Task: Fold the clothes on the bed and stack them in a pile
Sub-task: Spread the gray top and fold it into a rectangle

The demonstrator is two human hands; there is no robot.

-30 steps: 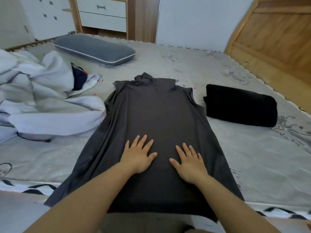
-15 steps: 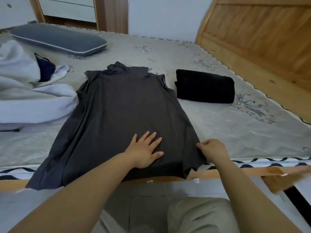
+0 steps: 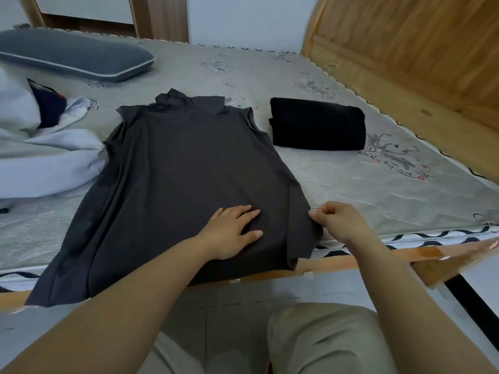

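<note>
The person's left forearm reached in from the lower left, and the left hand (image 3: 231, 233) lay palm down on the lower middle of the dark grey garment (image 3: 186, 168), fingers straight and slightly spread, thumb out to the side, pressing the cloth flat and grasping nothing. The right forearm came in from the lower right with the wrist bent inward; the right hand (image 3: 337, 221) sat at the garment's right edge near the hem, its fingers curled and the thumb and fingertips pinching that edge of the fabric.

The garment was a thin, smooth, faintly glossy knit, sleeveless with a high collar bunched at the far end. It lay spread flat down the middle of the bed (image 3: 351, 184), collar away from the person, its hem hanging over the near side of the mattress and its left side rippled in long soft folds. The mattress surface was pale grey, quilted, with small printed drawings and a wavy trim. Just right of the garment's shoulder, apart from it, lay a folded black garment (image 3: 317, 126), a thick matte rectangle. A rumpled white duvet (image 3: 40, 157) lay on the left, touching the grey garment's edge, and a flat grey pillow (image 3: 73, 54) with pale piping sat at the far left
</note>
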